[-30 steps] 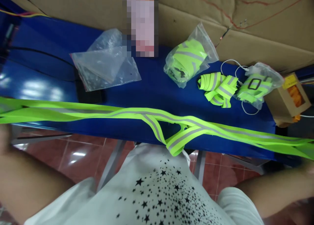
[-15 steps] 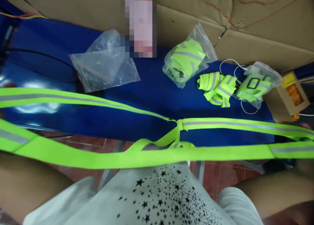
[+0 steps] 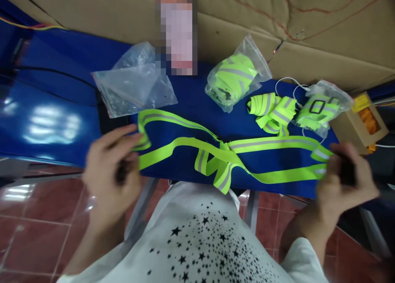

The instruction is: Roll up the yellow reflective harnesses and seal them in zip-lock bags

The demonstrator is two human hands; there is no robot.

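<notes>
A neon yellow-green reflective strap with a grey stripe spans the space between my hands, over the blue table. My left hand, slightly blurred, is closed around its left loop, with something dark in the palm. At the other side my right hand grips the right loop, also around a dark piece I cannot make out. Midway, the bands meet at a join, and short loose tails hang toward the table's front edge.
On the blue table lie clear plastic bags, a bagged strap roll, loose coiled straps and another bagged strap by a white cable. A cardboard box stands right. Brown cardboard lines the back.
Both hands have come inward from the frame's sides into view. The strap, stretched wide before, now hangs slacker and shorter, its front band farther from my body.
</notes>
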